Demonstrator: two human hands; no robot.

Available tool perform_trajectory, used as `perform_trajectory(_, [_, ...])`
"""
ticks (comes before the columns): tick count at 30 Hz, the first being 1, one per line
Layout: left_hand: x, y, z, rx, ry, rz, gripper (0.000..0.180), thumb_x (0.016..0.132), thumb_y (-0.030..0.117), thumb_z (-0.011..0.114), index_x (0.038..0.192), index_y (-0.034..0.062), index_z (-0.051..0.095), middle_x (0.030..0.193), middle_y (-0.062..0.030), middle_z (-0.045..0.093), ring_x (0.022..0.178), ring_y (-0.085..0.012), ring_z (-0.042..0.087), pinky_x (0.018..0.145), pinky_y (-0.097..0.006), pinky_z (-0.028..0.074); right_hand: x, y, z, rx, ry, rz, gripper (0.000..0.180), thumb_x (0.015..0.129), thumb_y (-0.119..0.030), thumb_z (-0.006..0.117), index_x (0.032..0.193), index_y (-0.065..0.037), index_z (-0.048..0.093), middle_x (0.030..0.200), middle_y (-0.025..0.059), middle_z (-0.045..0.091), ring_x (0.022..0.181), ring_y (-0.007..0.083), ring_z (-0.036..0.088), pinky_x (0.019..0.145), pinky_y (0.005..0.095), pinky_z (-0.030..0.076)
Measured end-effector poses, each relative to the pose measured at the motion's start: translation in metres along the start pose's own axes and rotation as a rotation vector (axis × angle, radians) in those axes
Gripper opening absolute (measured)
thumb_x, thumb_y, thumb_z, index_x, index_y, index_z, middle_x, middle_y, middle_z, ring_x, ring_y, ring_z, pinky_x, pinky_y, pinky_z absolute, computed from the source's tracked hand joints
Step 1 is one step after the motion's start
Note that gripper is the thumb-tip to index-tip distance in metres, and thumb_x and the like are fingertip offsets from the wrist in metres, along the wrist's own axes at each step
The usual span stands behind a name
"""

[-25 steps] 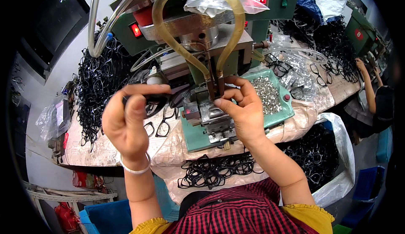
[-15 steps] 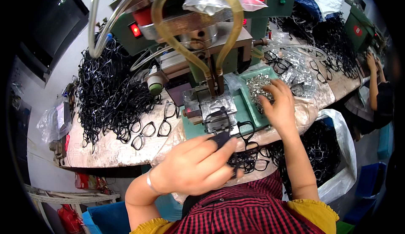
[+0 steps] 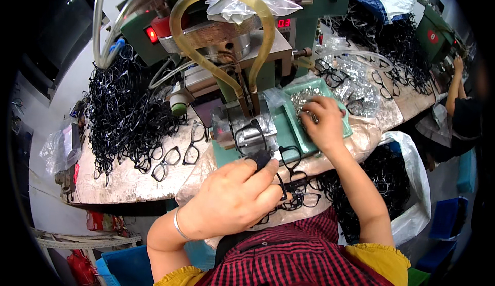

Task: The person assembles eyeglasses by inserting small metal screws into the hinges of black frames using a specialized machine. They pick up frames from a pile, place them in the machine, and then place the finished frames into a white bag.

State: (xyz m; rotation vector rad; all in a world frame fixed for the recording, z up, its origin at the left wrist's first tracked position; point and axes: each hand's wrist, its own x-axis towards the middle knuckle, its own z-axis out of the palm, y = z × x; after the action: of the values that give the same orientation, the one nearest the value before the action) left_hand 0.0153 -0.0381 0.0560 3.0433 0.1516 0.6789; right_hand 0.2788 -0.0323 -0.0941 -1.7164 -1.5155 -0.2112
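The left hand (image 3: 232,198) pinches a black plastic spectacle frame (image 3: 268,165), largely hiding it; the right hand (image 3: 322,123) rests in a green tray of small metal parts (image 3: 289,126), grip unclear.

A: Landmark: green machine (image 3: 289,33), centre of the worktable (image 3: 124,183). Left of it?

B: Pale wall (image 3: 62,100), with a dark panel (image 3: 56,33) above. Blue bins (image 3: 129,265) on the floor below the table edge.

A: Right of it?

B: The bench runs on to a second green machine (image 3: 435,36). Another person (image 3: 464,116) sits there. White sack (image 3: 412,183) hangs beneath. Light even, bright.
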Motion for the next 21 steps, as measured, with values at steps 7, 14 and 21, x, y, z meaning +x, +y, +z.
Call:
perform_trajectory(7, [-0.023,0.007,0.021,0.041,0.173,-0.075,0.033,0.075,0.031,0.078,0.074,0.0083,0.054,0.115,-0.0117,0.068,0.077,-0.0219,0.062,0.063,-0.031,0.05,0.021,0.021,0.017,0.048,-0.002,-0.174,0.018,0.08,-0.009,0.066,0.098,-0.004,0.065,0.106,0.014,0.068,0.101,0.0337,0.062,0.081,0.0433,0.049])
perform_trajectory(14, [-0.161,-0.044,-0.006,0.278,0.46,-0.942,0.029,0.077,0.013,0.075,0.103,0.0002,0.067,0.107,-0.0172,0.068,0.098,-0.0345,0.063,0.084,-0.04,0.05,-0.033,0.059,-0.021,0.908,0.23,0.553,0.014,0.092,-0.003,0.064,0.106,-0.001,0.065,0.098,0.0027,0.066,0.09,0.0105,0.061,0.083,0.0232,0.048])
perform_trajectory(21, [-0.266,-0.113,0.086,0.616,0.119,-1.311,0.023,0.069,0.004,0.067,0.092,0.0021,0.063,0.101,-0.0163,0.058,0.094,-0.0375,0.058,0.077,-0.045,0.05,0.008,-0.016,0.013,0.807,0.019,0.46,0.017,0.089,-0.003,0.068,0.106,-0.002,0.07,0.097,0.0022,0.069,0.086,0.0087,0.061,0.077,0.0213,0.048])
